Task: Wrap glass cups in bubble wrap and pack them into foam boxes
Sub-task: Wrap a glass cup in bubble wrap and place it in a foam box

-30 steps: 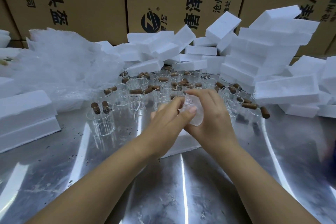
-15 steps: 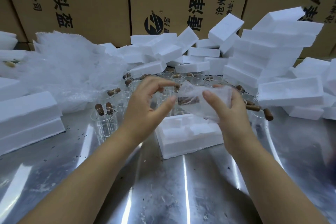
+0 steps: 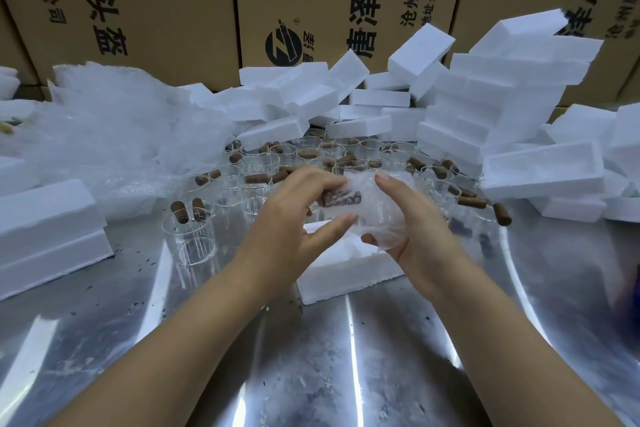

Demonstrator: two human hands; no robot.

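Packing warehouse: stacked printed cartons (image 3: 145,7) (shipping stock), foam boxes (image 3: 502,90) heaped.

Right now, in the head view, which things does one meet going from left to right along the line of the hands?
stacked foam boxes → glass cup with corks → left hand → wrapped cup, held by both hands → right hand → long foam box

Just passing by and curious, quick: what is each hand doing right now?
Left hand: grips the left end of the bubble-wrapped cup.
Right hand: holds the same cup's other side.
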